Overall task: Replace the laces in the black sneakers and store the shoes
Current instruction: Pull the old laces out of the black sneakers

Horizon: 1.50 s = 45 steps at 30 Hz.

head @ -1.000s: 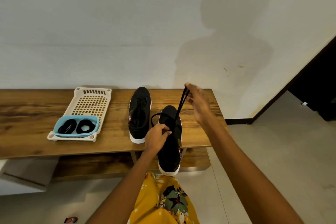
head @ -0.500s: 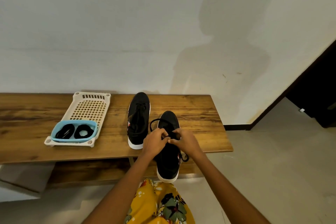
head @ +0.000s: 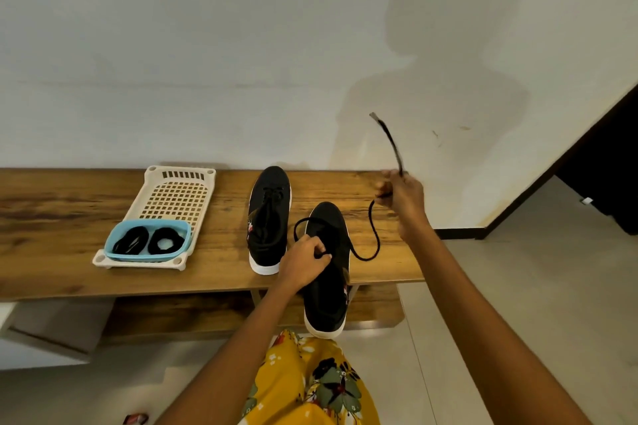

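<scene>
Here, the right hand (head: 403, 193) pinches a black shoelace (head: 374, 235) and holds its free end up over the wooden tabletop (head: 69, 217), while the left hand (head: 303, 262) grips the near black sneaker (head: 328, 286), whose heel overhangs the front edge. The second black sneaker (head: 269, 217) stands just beside it, with a blue tray (head: 148, 241) of coiled black laces (head: 146, 241) resting in a cream plastic basket (head: 172, 203) to the left.

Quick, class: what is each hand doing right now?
Left hand: fingers curled on the near sneaker, at its lacing.
Right hand: grips the black lace, pulled up.
</scene>
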### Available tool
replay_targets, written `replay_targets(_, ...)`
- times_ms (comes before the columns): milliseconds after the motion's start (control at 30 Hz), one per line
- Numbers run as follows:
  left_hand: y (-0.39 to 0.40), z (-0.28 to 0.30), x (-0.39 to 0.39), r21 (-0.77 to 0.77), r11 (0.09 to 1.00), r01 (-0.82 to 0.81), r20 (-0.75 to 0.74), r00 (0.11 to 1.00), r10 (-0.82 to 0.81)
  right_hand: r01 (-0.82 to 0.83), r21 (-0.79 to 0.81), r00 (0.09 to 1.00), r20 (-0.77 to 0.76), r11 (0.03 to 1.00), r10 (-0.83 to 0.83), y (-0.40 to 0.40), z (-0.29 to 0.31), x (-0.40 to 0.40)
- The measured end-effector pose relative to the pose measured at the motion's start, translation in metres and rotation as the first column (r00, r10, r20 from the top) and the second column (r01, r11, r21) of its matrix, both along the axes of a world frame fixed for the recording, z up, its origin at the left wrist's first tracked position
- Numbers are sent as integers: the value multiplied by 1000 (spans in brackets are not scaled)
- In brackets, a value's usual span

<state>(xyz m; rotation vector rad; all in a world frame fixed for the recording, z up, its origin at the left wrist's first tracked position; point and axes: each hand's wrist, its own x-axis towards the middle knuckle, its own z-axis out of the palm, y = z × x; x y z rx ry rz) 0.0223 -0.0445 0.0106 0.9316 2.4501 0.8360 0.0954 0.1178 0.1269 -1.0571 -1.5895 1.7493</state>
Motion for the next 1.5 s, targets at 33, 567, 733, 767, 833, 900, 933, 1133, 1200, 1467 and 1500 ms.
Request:
replay_targets(33, 1, -1, -1, -6, 1000, 4, 16, 1000, -4, -73, 20, 991, 118, 997, 70, -2, -12, 0)
replay_targets(567, 2, 1, 1, 121, 988, -97, 119, 989, 82, -394, 466, 834, 543, 792, 96, -84, -127, 16)
replay_targets(733, 4, 0, -11, 67, 997, -26, 319, 948, 3, -377, 507, 859, 504, 775, 88, -79, -127, 15)
replay_targets(767, 2, -1, -13, 83, 996, -35, 343, 939, 4, -367, 503, 869, 485, 783, 96, -78, -128, 17)
replay_targets(833, 1, -4, -13, 124, 989, -79, 363, 931, 29, -331, 462, 894, 433, 823, 117, -74, -130, 18)
replay_targets(900, 1, -6, -10, 145, 978, -150, 375, 923, 86, -302, 411, 904, 410, 860, 122, -71, -128, 15)
replay_targets(933, 1, -7, -9, 138, 974, -179, 393, 913, 112, -299, 410, 900, 422, 862, 111, -71, -127, 13)
replay_targets(1133, 12, -3, -6, 68, 949, -309, 630, 750, 199, -160, 476, 903, 424, 865, -66, -90, -136, 3)
replay_targets(1200, 14, 12, -6, -5, 937, -350, 711, 658, 249, -131, 455, 918, 392, 881, -65, -91, -139, 4)
replay_targets(1467, -4, 0, 0, 267, 943, -200, 438, 896, 66, -439, 276, 887, 287, 855, 362, -46, -135, 12)
replay_targets(1500, -3, 3, 0, 288, 939, -186, 429, 902, 47, -477, 261, 869, 285, 839, 406, -41, -131, 15)
